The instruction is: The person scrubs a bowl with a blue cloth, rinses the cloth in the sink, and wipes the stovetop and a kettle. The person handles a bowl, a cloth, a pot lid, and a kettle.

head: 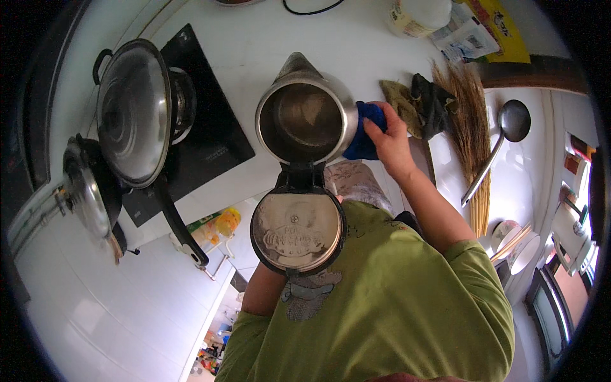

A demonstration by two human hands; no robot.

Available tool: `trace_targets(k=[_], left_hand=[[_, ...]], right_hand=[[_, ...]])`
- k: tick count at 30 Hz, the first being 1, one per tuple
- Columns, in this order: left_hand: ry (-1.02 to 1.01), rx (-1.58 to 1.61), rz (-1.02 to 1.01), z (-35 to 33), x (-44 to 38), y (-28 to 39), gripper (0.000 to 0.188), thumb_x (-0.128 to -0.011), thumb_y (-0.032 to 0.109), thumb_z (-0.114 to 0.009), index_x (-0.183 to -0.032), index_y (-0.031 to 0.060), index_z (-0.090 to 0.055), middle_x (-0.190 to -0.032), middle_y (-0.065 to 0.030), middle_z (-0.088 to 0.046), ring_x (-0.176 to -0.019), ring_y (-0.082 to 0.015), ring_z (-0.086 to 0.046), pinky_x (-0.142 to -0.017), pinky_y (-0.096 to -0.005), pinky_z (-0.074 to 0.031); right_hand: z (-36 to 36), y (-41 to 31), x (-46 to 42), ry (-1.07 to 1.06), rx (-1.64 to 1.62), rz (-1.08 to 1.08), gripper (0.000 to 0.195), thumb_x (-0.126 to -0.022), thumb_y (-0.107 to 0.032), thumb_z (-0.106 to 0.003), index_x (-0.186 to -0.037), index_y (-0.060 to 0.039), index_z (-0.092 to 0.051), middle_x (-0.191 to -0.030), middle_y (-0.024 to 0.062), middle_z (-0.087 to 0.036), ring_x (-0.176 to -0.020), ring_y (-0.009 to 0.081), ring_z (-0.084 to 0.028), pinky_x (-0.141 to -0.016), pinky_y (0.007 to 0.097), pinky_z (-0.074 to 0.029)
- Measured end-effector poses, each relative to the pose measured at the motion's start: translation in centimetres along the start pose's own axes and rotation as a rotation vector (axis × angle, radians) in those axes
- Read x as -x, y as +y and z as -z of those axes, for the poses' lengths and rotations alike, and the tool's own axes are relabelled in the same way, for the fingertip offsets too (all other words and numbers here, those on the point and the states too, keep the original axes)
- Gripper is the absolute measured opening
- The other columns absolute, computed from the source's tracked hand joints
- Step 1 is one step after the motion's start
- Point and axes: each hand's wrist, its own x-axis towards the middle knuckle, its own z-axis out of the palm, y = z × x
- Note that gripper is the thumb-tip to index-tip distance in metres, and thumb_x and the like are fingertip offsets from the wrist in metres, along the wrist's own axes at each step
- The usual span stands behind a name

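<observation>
A stainless steel electric kettle (305,119) is before me, its mouth facing up at me and its spout pointing away. The inside looks bare, with a stained bottom. Its hinged lid (296,229) hangs wide back towards my chest. My right hand (394,136) grips a bunched blue cloth (367,131) and presses it against the kettle's outer right side. My left forearm reaches behind the lid, which hides nearly all of my left hand (339,197); only a bit of skin shows at the lid's edge. The kettle's handle is also hidden.
To the left, a lidded pan (133,114) sits on a black induction cooktop (210,138), with a smaller lidded pan (90,186) nearby. Rags (405,105), a straw brush (463,119) and a metal ladle (514,119) lie right. A white jar (420,16) stands at the back.
</observation>
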Motion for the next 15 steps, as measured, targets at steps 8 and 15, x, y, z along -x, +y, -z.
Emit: trace_targets(k=[8, 15], left_hand=[[-0.029, -0.461, 0.159, 0.7, -0.6, 3.9, 0.031, -0.071, 0.004, -0.078, -0.070, 0.0107, -0.047, -0.063, -0.0001, -0.050, -0.058, -0.0164, -0.050, -0.056, -0.0277, -0.040], [0.064, 0.011, 0.144, 0.6, -0.9, 3.0, 0.033, -0.069, -0.009, -0.074, -0.077, 0.0090, -0.048, -0.068, -0.0023, -0.053, -0.062, -0.0151, -0.051, -0.059, -0.0292, -0.041]], right_hand=[[-0.3, -6.0, -2.6, -0.183, 0.032, 0.346, 0.027, -0.092, -0.013, -0.060, -0.118, -0.0047, -0.058, -0.103, 0.0023, -0.060, -0.088, 0.0100, -0.053, -0.083, 0.0240, -0.044], [-0.4, -6.2, -6.5, -0.301, 0.114, 0.197, 0.031, -0.094, -0.025, -0.059, -0.116, -0.0043, -0.062, -0.099, 0.0051, -0.064, -0.091, 0.0127, -0.056, -0.085, 0.0268, -0.045]])
